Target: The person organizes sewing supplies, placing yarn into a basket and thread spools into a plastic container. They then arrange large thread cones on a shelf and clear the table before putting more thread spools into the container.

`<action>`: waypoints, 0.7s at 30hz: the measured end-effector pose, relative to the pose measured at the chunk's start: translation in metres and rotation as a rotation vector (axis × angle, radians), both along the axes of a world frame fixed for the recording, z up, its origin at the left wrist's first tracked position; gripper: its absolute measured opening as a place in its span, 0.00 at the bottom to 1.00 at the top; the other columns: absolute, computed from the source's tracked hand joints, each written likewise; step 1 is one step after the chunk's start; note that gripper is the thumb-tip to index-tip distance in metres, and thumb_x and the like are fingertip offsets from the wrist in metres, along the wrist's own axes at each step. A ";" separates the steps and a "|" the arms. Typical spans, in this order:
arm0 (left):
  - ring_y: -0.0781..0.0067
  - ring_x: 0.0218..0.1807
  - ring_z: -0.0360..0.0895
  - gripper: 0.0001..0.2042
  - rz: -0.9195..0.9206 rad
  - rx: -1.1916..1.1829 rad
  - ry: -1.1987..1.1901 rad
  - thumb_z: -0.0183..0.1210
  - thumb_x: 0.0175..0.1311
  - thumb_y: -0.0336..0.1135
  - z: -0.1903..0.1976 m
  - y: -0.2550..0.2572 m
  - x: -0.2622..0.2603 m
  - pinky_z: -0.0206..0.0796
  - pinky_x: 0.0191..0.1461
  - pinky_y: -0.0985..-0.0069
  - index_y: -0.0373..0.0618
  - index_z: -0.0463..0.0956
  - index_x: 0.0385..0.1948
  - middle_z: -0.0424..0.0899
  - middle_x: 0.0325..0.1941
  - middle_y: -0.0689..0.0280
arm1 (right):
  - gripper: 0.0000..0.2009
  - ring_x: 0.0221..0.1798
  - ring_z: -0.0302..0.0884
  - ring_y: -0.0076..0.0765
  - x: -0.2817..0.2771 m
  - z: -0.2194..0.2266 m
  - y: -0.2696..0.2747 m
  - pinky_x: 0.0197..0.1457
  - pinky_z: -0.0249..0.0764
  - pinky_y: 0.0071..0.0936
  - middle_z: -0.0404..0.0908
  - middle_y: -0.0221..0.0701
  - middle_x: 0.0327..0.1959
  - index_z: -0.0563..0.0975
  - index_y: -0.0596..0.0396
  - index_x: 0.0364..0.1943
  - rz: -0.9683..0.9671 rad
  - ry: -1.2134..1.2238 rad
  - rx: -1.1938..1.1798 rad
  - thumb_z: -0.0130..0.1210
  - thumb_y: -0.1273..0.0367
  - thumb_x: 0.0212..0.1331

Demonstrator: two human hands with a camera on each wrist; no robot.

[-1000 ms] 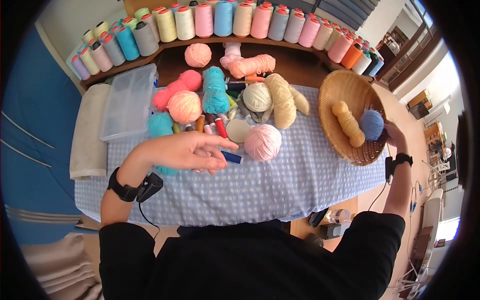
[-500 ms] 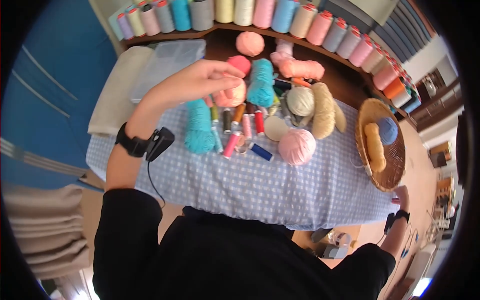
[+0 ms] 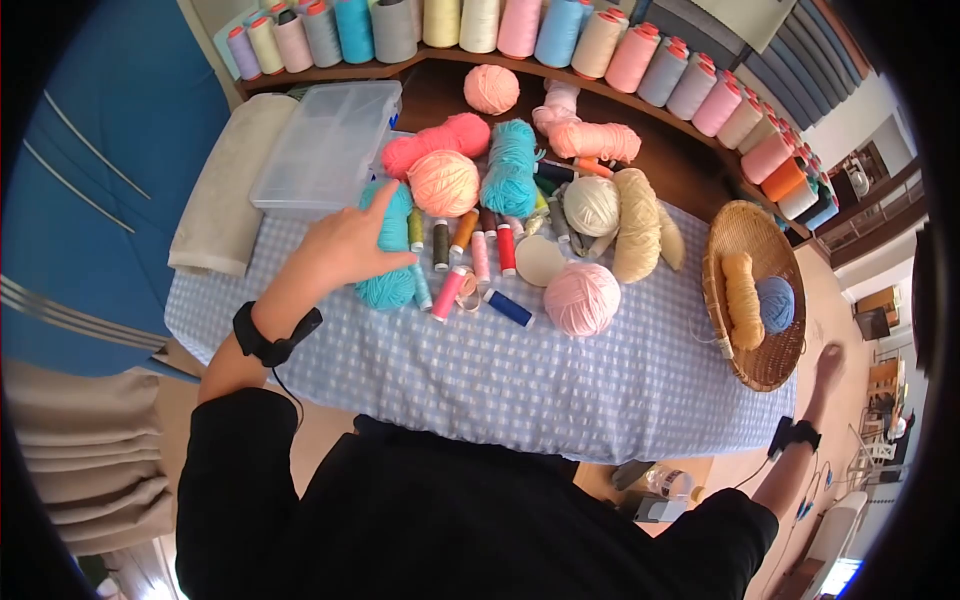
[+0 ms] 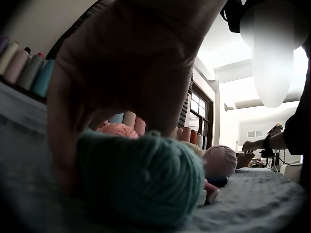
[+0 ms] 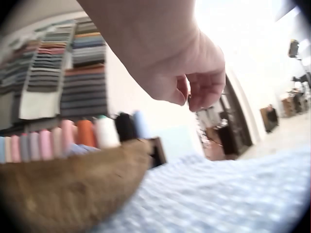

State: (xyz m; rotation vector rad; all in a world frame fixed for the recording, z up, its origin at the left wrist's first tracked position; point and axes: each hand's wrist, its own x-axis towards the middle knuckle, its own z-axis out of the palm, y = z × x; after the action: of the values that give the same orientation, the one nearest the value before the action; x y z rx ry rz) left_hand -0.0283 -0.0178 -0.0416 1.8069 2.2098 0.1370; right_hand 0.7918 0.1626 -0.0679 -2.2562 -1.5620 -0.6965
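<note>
My left hand [image 3: 338, 245] is over the turquoise yarn skein [image 3: 386, 291] at the left of the pile, thumb and fingers spread to either side of it. Up close in the left wrist view, the fingers reach down along the side of that skein [image 4: 146, 177], which lies on the cloth. Beyond the table's right end, my right hand [image 3: 829, 366] hangs off the wicker basket [image 3: 778, 362], its fingers loosely curled around nothing, as the right wrist view also shows. A yellow skein [image 3: 742, 300] and a blue yarn ball [image 3: 775, 304] lie in the basket.
Right of the left hand lie a peach yarn ball [image 3: 444, 184], small thread spools [image 3: 508, 307], a pale pink ball [image 3: 582, 299] and cream skeins [image 3: 637, 225]. A clear plastic box [image 3: 325, 140] stands behind. Thread cones [image 3: 519, 28] line the shelf at the back.
My left hand has come down from above the pile onto the turquoise skein. The right hand has left the basket's rim and moved outward. The head view has swung right.
</note>
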 end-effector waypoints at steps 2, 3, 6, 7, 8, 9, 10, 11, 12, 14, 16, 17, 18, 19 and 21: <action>0.41 0.42 0.76 0.44 -0.030 -0.067 -0.070 0.62 0.45 0.47 0.002 0.002 -0.003 0.67 0.46 0.59 0.48 0.48 0.65 0.79 0.36 0.44 | 0.10 0.36 0.79 0.49 -0.100 0.063 -0.003 0.37 0.72 0.41 0.80 0.42 0.33 0.75 0.52 0.40 0.423 -0.029 0.197 0.45 0.64 0.61; 0.41 0.42 0.76 0.44 -0.046 -0.059 -0.095 0.62 0.45 0.46 0.002 0.002 -0.009 0.67 0.46 0.59 0.48 0.47 0.66 0.79 0.37 0.43 | 0.09 0.39 0.79 0.47 -0.175 0.088 -0.018 0.38 0.73 0.38 0.80 0.42 0.35 0.74 0.52 0.42 0.414 0.040 0.120 0.46 0.67 0.61; 0.41 0.41 0.76 0.44 -0.076 -0.012 -0.141 0.61 0.44 0.43 0.005 -0.006 -0.019 0.67 0.46 0.60 0.48 0.46 0.66 0.78 0.37 0.42 | 0.10 0.40 0.78 0.43 -0.366 0.106 -0.080 0.40 0.73 0.29 0.79 0.40 0.37 0.74 0.56 0.42 0.804 0.460 -0.206 0.52 0.71 0.56; 0.41 0.40 0.76 0.44 -0.071 0.021 -0.163 0.61 0.44 0.42 0.007 -0.011 -0.021 0.67 0.46 0.60 0.48 0.46 0.66 0.78 0.38 0.42 | 0.14 0.40 0.77 0.41 -0.410 0.104 -0.100 0.41 0.74 0.29 0.78 0.38 0.38 0.74 0.54 0.44 1.048 0.173 -0.290 0.56 0.70 0.52; 0.41 0.40 0.76 0.44 -0.084 0.032 -0.162 0.61 0.44 0.42 0.012 -0.016 -0.021 0.67 0.46 0.60 0.48 0.46 0.66 0.78 0.38 0.42 | 0.16 0.42 0.76 0.42 -0.442 0.094 -0.111 0.43 0.75 0.31 0.77 0.36 0.40 0.75 0.51 0.43 1.277 -0.069 -0.226 0.59 0.69 0.48; 0.44 0.39 0.77 0.44 -0.130 0.003 -0.210 0.61 0.45 0.40 0.020 -0.023 -0.021 0.67 0.45 0.62 0.48 0.45 0.66 0.78 0.38 0.43 | 0.20 0.42 0.77 0.43 -0.468 0.083 -0.119 0.45 0.75 0.32 0.75 0.33 0.46 0.73 0.49 0.47 1.377 0.023 -0.400 0.62 0.66 0.46; 0.48 0.39 0.78 0.44 -0.181 -0.027 -0.256 0.61 0.45 0.39 0.029 -0.028 -0.020 0.68 0.45 0.63 0.47 0.45 0.66 0.78 0.38 0.45 | 0.26 0.47 0.75 0.44 -0.487 0.075 -0.126 0.47 0.75 0.34 0.70 0.34 0.54 0.69 0.45 0.51 1.321 -0.012 -0.642 0.64 0.62 0.44; 0.48 0.39 0.78 0.44 -0.206 -0.020 -0.253 0.61 0.45 0.39 0.035 -0.034 -0.019 0.68 0.45 0.63 0.47 0.45 0.66 0.78 0.38 0.45 | 0.30 0.54 0.71 0.44 -0.494 0.049 -0.119 0.49 0.75 0.36 0.64 0.37 0.59 0.69 0.43 0.53 1.518 -0.072 -0.555 0.66 0.60 0.42; 0.49 0.40 0.78 0.44 -0.243 -0.116 -0.336 0.62 0.46 0.40 0.041 -0.038 -0.017 0.68 0.45 0.64 0.47 0.45 0.66 0.78 0.37 0.45 | 0.31 0.57 0.69 0.43 -0.497 0.024 -0.116 0.47 0.76 0.38 0.62 0.38 0.60 0.68 0.41 0.54 1.540 -0.286 -0.436 0.66 0.61 0.41; 0.50 0.42 0.78 0.44 -0.341 -0.214 -0.409 0.63 0.47 0.42 0.055 -0.035 -0.003 0.68 0.45 0.65 0.48 0.45 0.66 0.78 0.37 0.46 | 0.31 0.54 0.71 0.42 -0.511 0.032 -0.115 0.46 0.76 0.38 0.65 0.38 0.56 0.68 0.40 0.53 1.437 -0.336 -0.535 0.66 0.60 0.41; 0.57 0.45 0.78 0.43 -0.403 -0.396 -0.509 0.63 0.50 0.40 0.067 -0.031 0.009 0.69 0.47 0.67 0.47 0.45 0.67 0.78 0.43 0.49 | 0.30 0.50 0.73 0.42 -0.500 0.046 -0.114 0.45 0.76 0.39 0.68 0.37 0.53 0.68 0.40 0.53 1.349 -0.384 -0.641 0.66 0.59 0.40; 0.57 0.45 0.78 0.43 -0.425 -0.388 -0.503 0.63 0.50 0.40 0.065 -0.022 0.015 0.69 0.47 0.67 0.47 0.45 0.67 0.78 0.43 0.49 | 0.26 0.47 0.75 0.40 -0.492 0.064 -0.118 0.40 0.77 0.37 0.71 0.36 0.46 0.70 0.43 0.47 1.278 -0.270 -0.612 0.65 0.58 0.41; 0.60 0.47 0.77 0.42 -0.525 -0.385 -0.637 0.62 0.51 0.38 0.061 -0.012 0.024 0.69 0.48 0.68 0.46 0.44 0.67 0.76 0.47 0.50 | 0.22 0.44 0.77 0.39 -0.486 0.081 -0.122 0.35 0.78 0.36 0.74 0.35 0.40 0.73 0.46 0.42 1.216 -0.158 -0.585 0.63 0.56 0.41; 0.62 0.49 0.76 0.41 -0.619 -0.387 -0.775 0.62 0.53 0.37 0.059 -0.005 0.035 0.69 0.49 0.69 0.45 0.44 0.67 0.74 0.51 0.52 | 0.21 0.42 0.78 0.40 -0.476 0.101 -0.127 0.32 0.77 0.36 0.75 0.33 0.35 0.73 0.47 0.40 1.110 -0.206 -0.501 0.62 0.55 0.42; 0.66 0.56 0.70 0.41 -0.662 -0.506 -0.817 0.61 0.54 0.33 0.077 0.025 0.073 0.65 0.57 0.68 0.45 0.43 0.67 0.64 0.61 0.56 | 0.19 0.42 0.79 0.40 -0.442 0.117 -0.117 0.30 0.77 0.37 0.78 0.33 0.33 0.73 0.52 0.37 1.028 -0.383 -0.305 0.58 0.54 0.46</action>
State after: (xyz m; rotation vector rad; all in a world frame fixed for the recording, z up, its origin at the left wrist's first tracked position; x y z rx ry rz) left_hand 0.0451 0.0076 0.0355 1.6602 0.9364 0.1261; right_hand 0.3496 0.0455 0.0490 -1.1556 -2.7814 -0.5942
